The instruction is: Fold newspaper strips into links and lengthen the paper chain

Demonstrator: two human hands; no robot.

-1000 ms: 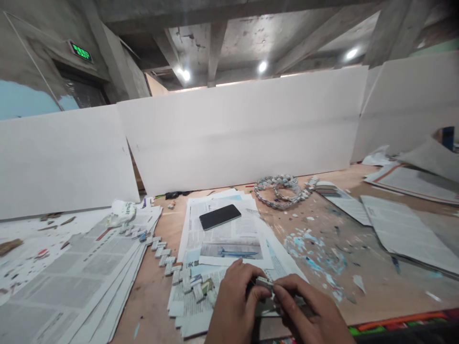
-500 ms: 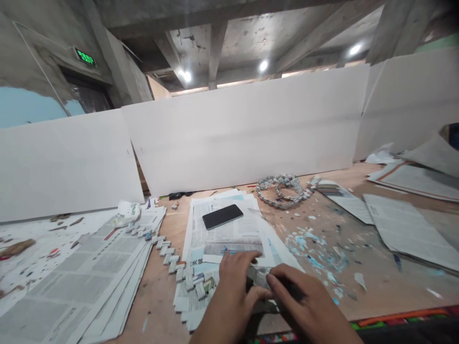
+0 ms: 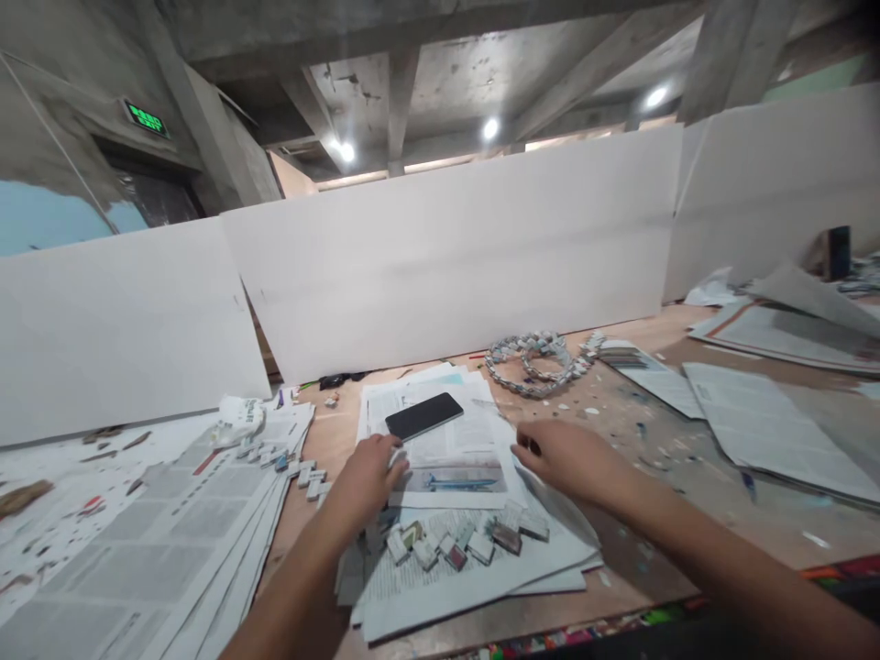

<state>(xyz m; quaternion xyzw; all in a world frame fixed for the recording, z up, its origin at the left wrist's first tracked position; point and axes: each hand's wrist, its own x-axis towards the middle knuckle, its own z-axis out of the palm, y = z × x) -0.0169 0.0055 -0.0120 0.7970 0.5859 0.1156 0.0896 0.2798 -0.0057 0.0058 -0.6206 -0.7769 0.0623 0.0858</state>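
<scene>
A chain of folded newspaper strips zigzags across the front of a newspaper stack. Part of it passes out of sight behind my left arm. Above the chain lies a printed newspaper sheet with a blue picture. My left hand rests at its left edge, thumb and forefinger apart, with nothing visible between them. At the right edge of the papers my right hand has its fingers pinched on a newspaper edge, and paper bends up under the wrist. A black phone lies on the papers beyond both hands.
A coiled paper chain lies by the white partition. Fanned newspapers and a crumpled white bag are at left. More newspaper sheets lie at right. Paint flecks and scraps dot the wooden tabletop.
My hands have left the strip in front and moved apart, to the left and right edges of the papers. The chain's near end now lies sideways across the stack. The view has shifted slightly.
</scene>
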